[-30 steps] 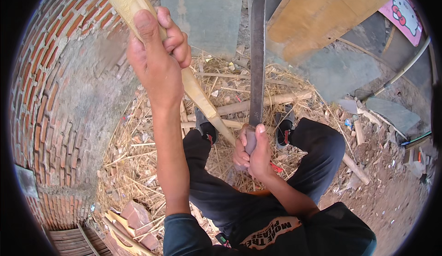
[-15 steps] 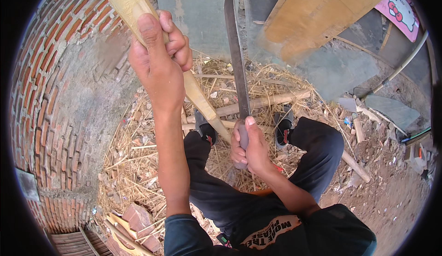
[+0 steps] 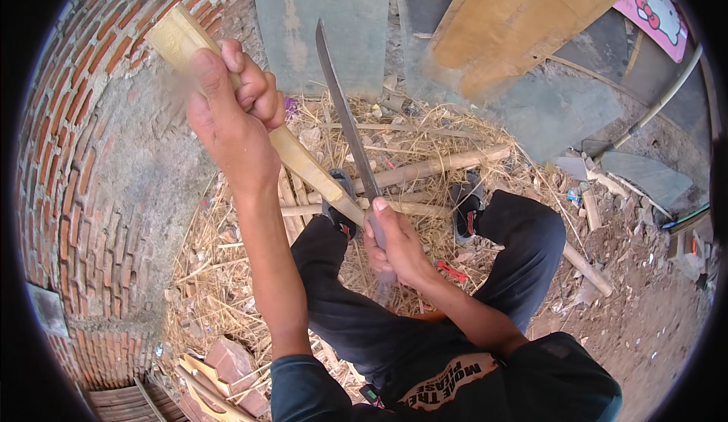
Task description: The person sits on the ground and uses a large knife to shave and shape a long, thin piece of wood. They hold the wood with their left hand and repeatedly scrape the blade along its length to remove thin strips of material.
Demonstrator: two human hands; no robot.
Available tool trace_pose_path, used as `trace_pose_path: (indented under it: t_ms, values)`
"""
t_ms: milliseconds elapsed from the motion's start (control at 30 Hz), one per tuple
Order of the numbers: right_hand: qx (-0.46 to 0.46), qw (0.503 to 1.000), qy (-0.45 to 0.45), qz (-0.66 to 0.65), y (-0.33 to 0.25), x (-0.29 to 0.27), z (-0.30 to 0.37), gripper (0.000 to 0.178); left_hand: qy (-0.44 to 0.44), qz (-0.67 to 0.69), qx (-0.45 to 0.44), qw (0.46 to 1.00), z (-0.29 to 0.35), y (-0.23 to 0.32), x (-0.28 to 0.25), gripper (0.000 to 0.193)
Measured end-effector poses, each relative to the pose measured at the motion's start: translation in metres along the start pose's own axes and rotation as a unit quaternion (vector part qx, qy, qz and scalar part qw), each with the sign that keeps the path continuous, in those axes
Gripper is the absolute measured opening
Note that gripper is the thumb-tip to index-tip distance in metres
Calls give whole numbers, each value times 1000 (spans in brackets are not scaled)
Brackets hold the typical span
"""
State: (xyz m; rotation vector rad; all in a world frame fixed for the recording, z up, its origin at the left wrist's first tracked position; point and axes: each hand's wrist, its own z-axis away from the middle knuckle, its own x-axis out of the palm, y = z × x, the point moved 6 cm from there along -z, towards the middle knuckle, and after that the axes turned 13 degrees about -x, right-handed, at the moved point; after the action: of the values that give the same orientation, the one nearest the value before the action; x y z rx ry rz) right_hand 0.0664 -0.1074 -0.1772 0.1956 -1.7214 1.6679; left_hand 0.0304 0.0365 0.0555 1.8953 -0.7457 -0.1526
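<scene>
My left hand [image 3: 236,111] is wrapped round a pale, tapering piece of wood [image 3: 297,155], thumb laid along its face. The broad end sticks out past my fist at the upper left; the narrow end slants down toward my other hand. In my right hand [image 3: 394,246] is a machete [image 3: 347,119], gripped by its handle. Its long dark blade points up and slightly left, to the right of the wood. Near my right fingers the wood's tip and the machete come close together; whether they touch I cannot tell.
Straw and wood shavings [image 3: 220,278] litter the ground between my feet. A long pole [image 3: 440,166] lies crosswise there. A brick wall [image 3: 83,187] rises at the left. Grey sheets [image 3: 322,35] and a brown board [image 3: 523,20] lean at the back. Wood offcuts [image 3: 208,384] lie at lower left.
Both hands have shifted left, with the wood and the machete in them. My left hand is slightly lower. The machete's blade now tilts further left, its tip lower and nearer my left hand.
</scene>
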Motion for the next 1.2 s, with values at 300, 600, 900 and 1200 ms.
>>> trace_pose_path:
  t_ms: [300,600,900,1200]
  values:
    - [147,982,99,61,166,-96,-8,51,4,6,5,1000,4,2,-12,43]
    - [49,955,71,283,149,-95,6,39,-20,19,11,1000,7,4,3,39]
    - [22,960,75,268,192,-112,0,27,-30,26,3,999,10,5,3,42]
    - [75,907,104,400,288,-214,52,24,-69,45,-1,997,10,4,3,41]
